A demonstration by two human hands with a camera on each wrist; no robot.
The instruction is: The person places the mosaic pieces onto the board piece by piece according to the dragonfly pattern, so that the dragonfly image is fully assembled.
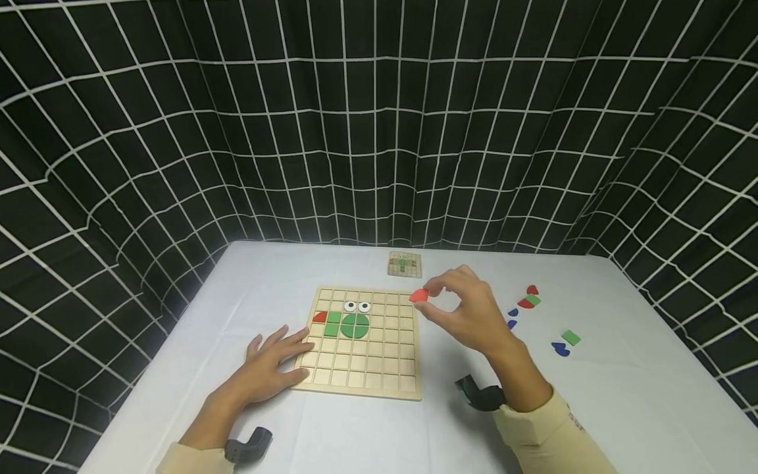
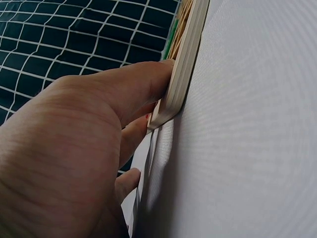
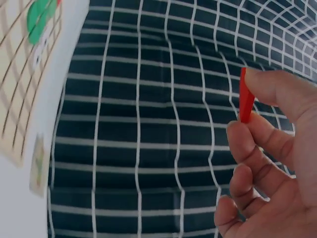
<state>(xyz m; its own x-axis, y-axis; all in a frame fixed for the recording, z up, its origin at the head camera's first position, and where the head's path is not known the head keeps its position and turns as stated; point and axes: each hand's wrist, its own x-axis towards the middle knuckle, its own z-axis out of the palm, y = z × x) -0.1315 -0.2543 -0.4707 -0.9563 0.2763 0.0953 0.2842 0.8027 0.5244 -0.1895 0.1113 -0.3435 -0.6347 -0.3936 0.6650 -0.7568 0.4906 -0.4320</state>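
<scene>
Between thumb and fingertips my right hand [image 1: 468,309] pinches a red quarter-circle piece [image 1: 419,295], held up over the right edge of a wooden grid board [image 1: 367,368]. The same red piece [image 3: 246,96] appears edge-on in the right wrist view. My left hand [image 1: 268,365] rests at the board's left edge, fingers spread, with fingertips on its rim [image 2: 173,94]. On the board lie green quarter-circles forming a disc [image 1: 354,325], green squares [image 1: 333,322], a red quarter-circle [image 1: 320,317] and two round eye pieces [image 1: 357,307].
A small pattern card [image 1: 405,264] lies behind the board. To the right are loose pieces: red ones [image 1: 532,289], a green square [image 1: 571,337] and several blue ones [image 1: 560,349]. A black grid-lined curtain [image 1: 367,138] surrounds the white table [image 1: 355,434].
</scene>
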